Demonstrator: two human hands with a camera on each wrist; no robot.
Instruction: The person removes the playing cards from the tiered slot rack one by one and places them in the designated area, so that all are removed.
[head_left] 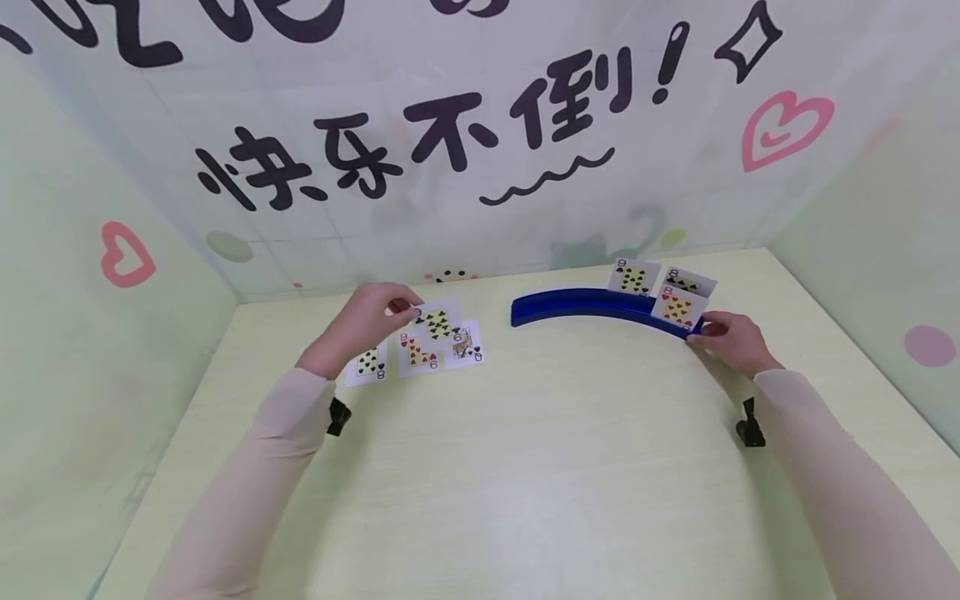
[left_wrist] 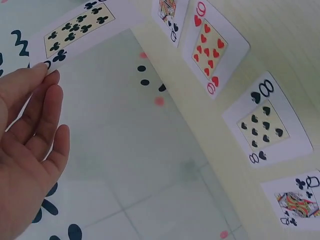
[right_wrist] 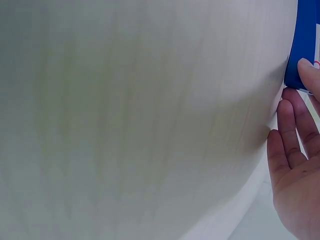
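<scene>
My left hand [head_left: 367, 325] pinches a clubs playing card [head_left: 437, 323], a nine by its corner, between thumb and fingertips. It is held up over the row of cards on the table. In the left wrist view that row shows a spades court card [left_wrist: 170, 20], a nine of hearts [left_wrist: 212, 50], an eight of spades [left_wrist: 262, 126] and a queen of clubs [left_wrist: 295, 202]. My right hand [head_left: 738, 342] grips the right end of a curved blue card holder [head_left: 577, 302], thumb on its near face. Standing in the holder are a black nine [head_left: 633, 275], an eight of hearts [head_left: 678, 308] and a black eight [head_left: 693, 279] behind it.
The pale wooden table [head_left: 525, 467] runs back to a printed wall sheet [head_left: 450, 217] with large black characters. Walls close it in at the left and right. A black strap piece [head_left: 750, 425] shows under the right wrist, another [head_left: 339, 415] under the left.
</scene>
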